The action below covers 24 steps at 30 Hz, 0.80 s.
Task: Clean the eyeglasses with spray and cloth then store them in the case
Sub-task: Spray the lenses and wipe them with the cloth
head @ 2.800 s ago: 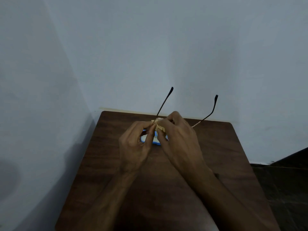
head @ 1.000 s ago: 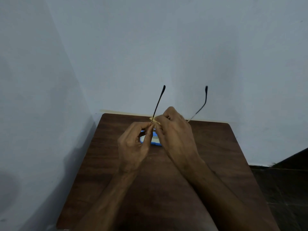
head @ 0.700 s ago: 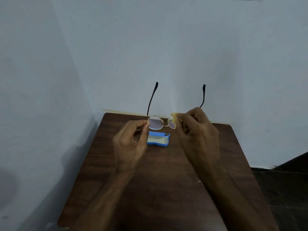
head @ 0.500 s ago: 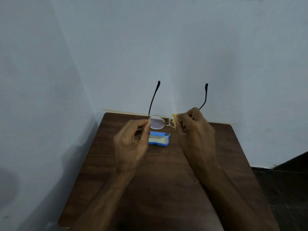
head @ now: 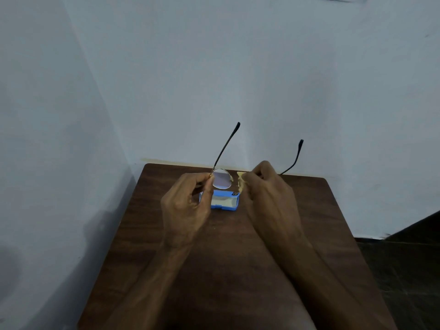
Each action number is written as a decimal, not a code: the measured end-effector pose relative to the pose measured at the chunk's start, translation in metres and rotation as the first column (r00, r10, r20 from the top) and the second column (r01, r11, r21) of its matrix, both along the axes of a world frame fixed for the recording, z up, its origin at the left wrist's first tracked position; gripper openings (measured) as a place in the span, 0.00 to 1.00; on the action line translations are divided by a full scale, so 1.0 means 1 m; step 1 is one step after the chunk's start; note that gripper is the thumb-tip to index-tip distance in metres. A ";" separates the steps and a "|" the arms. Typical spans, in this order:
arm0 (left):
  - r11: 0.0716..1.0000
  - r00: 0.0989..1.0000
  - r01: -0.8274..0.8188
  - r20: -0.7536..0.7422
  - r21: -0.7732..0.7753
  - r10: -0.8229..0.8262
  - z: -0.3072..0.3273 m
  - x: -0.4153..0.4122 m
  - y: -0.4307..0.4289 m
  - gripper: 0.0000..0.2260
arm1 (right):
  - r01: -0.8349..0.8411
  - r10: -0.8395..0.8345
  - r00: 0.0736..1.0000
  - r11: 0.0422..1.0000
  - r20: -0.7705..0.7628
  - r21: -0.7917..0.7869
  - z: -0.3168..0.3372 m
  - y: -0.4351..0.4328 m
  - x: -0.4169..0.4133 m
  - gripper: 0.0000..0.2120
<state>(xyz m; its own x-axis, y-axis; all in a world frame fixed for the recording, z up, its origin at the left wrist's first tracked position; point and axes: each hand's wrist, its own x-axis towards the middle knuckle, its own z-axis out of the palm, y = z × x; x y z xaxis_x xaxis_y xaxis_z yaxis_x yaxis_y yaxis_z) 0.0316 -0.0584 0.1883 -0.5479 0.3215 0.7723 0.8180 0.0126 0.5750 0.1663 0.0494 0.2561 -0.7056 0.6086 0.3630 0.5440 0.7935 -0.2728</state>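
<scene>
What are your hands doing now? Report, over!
Left hand pinches the glasses at the hinge. Right hand rubs the other lens with the cloth. Case open on the table. Nothing in the way.

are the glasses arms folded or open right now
Open. Both temple arms of the eyeglasses stick up and away from the lenses, while the left hand pinches the frame and the right hand holds the cloth.

A plain room corner is shown, of a home or a bare office; which cannot be told. A small dark wooden table is set into the far left corner against unadorned pale blue walls, and dark flooring is seen at right.
</scene>
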 end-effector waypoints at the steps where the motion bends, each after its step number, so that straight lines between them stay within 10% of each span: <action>1: 1.000 1.000 0.000 -0.004 -0.012 -0.001 -0.001 0.000 0.000 0.05 | 0.016 -0.016 1.000 1.000 0.008 0.008 0.001 0.003 0.001 0.02; 24: 1.000 1.000 0.014 -0.010 -0.022 -0.014 -0.001 -0.002 0.007 0.04 | 0.067 -0.068 0.997 0.997 0.033 0.035 0.001 0.015 -0.005 0.05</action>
